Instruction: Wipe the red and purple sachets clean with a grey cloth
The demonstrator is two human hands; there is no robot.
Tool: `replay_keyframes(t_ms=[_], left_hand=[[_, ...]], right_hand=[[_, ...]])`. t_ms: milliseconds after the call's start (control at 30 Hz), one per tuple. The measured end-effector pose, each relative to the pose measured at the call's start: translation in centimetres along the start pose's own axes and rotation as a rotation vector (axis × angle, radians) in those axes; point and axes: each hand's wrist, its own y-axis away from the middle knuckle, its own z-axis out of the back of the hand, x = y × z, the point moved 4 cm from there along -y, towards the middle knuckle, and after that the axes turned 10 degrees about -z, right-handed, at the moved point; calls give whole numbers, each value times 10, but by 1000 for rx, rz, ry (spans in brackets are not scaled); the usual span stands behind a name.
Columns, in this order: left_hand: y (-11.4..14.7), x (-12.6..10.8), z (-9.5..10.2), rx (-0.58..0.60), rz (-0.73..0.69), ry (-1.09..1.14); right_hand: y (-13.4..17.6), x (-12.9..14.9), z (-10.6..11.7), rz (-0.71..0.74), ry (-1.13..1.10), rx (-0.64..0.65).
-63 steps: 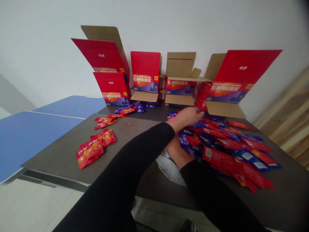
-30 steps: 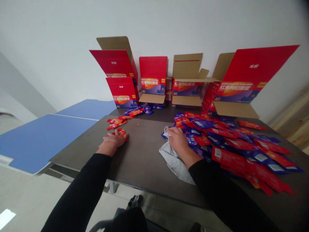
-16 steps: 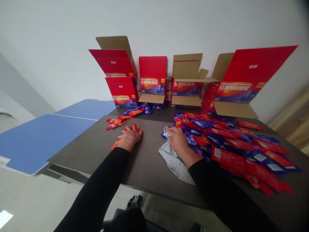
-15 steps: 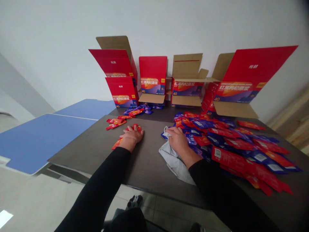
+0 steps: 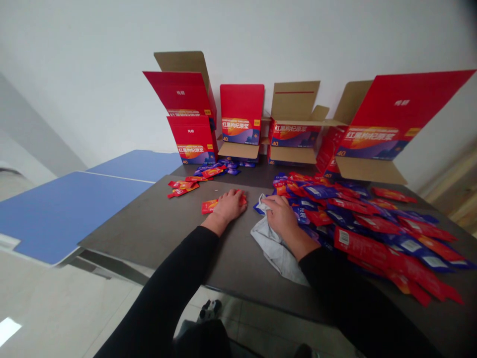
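Note:
My left hand lies over a red-and-orange sachet flat on the dark table, its fingers curled round the far end. The sachet's left end sticks out beside the hand; the rest is mostly covered. My right hand is closed on a light grey cloth, which trails toward the table's front edge. Beside that hand, at the left border of a large pile of red and purple sachets, the cloth's top meets a purple sachet.
Several red sachets lie at the left, with purple and red ones behind them. Open red cartons line the back, two stacked at the left. A blue table adjoins on the left.
My left hand has slid right, toward the cloth, bringing the red sachet along and turning it more level. My right hand stays on the cloth. The view has shifted slightly.

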Motion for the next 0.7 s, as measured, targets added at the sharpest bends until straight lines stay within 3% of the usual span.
replay_keyframes(t_ms=[300, 600, 700], left_hand=[[-6, 6, 2, -65, -91, 180], [-5, 5, 17, -156, -171, 258], [-3, 5, 26, -283, -187, 404]], right_hand=[[1, -2, 1, 40, 25, 6], [2, -3, 3, 105, 1, -51], [3, -1, 3, 135, 1, -83]])
